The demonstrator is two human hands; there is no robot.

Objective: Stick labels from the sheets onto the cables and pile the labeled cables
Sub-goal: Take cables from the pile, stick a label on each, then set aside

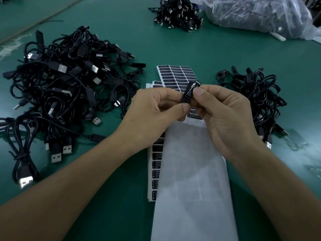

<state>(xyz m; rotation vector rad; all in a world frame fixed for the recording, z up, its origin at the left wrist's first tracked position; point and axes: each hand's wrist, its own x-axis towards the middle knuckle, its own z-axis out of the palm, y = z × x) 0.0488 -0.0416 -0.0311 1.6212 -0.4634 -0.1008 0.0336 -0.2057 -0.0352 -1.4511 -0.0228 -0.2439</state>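
Observation:
Over the middle of the green table both my hands pinch one small black cable module with a black label (189,92) reading "LED CONTROLLER" on it. My left hand (152,110) holds its lower end between thumb and fingers. My right hand (225,115) presses its thumb on the label's right side. The rest of that cable is hidden by my hands. Sheets of black labels (177,76) lie on the table under and beyond my hands, and more label sheets (155,171) show beside a white backing sheet (191,180).
A big heap of black USB cables (60,87) fills the left of the table. A smaller cable pile (257,94) lies at the right. At the back are another cable bundle (178,13) and a clear plastic bag of cables (257,13).

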